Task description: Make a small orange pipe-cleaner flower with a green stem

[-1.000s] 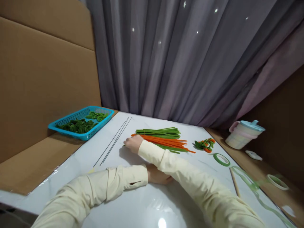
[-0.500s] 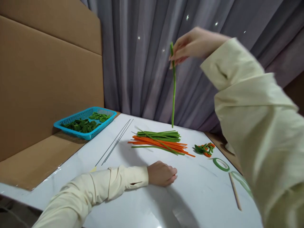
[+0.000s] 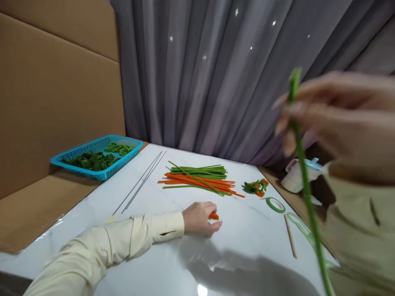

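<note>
Raised close to the camera at the right, my right hand [image 3: 336, 113] pinches a long green pipe cleaner [image 3: 305, 181] that hangs down toward the table; motion blurs the fingers. My left hand [image 3: 199, 218] rests on the white tabletop, fingers curled around a small orange piece [image 3: 213, 216], mostly hidden in the hand. Beyond it lie green pipe cleaners [image 3: 205, 172] and orange pipe cleaners [image 3: 197, 182], with a few green ones across and in front of them. A small pile of green and orange pieces [image 3: 256, 187] is to their right.
At the left is a blue basket [image 3: 103, 176] of green pieces. Thin dark wires [image 3: 140, 183] lie beside it. Toward the right are green tape [image 3: 275, 205], a wooden stick [image 3: 290, 237], a pale green looped item [image 3: 300, 227] and a cup [image 3: 291, 179]. Cardboard [image 3: 58, 82] and a curtain [image 3: 197, 82] stand behind.
My right hand has moved right, lower and nearer the camera with the green pipe cleaner. My left hand has turned slightly, so the orange piece shows. The view has shifted a little.
</note>
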A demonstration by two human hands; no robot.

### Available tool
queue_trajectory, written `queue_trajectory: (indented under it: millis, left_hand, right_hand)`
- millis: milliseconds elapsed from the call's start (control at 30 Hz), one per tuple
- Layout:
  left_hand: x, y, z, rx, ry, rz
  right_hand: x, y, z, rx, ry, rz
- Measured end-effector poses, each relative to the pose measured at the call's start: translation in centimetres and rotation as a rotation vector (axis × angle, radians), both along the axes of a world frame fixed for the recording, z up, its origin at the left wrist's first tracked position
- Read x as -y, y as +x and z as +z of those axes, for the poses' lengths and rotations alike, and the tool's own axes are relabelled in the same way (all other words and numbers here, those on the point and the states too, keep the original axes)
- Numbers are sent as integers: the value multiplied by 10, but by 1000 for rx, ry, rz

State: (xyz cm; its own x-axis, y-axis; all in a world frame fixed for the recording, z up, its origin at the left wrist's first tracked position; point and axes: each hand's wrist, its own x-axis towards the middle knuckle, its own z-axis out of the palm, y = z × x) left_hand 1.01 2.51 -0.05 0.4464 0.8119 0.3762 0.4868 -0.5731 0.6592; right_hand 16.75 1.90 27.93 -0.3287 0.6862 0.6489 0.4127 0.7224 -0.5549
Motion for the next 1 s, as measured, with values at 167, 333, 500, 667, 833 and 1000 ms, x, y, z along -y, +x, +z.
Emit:
queue_trajectory:
  millis: [167,333,500,667,833,1000]
  left_hand:
    - [-15,-5,9,909,-771,-100]
    - [-28,-11,8,1116,-960,-96]
    - [-30,-8,10,1249,-1088,-63]
    - [-34,0,8,1367,-1201,-38]
    - [-36,1,6,1426,-1235,-29]
    - [-33,0,6,1439,-1225,-35]
  right_hand:
    - [15,18,-139,83,-796,273]
    - [12,15,-229,-183,-1214,375]
    - [28,-8,-251,-352,-1247,427]
    - [28,-19,-259,-407,-1251,361]
    - [25,-22,-259,-374,-1223,321]
    - [25,-20,-258,-403,-1211,309]
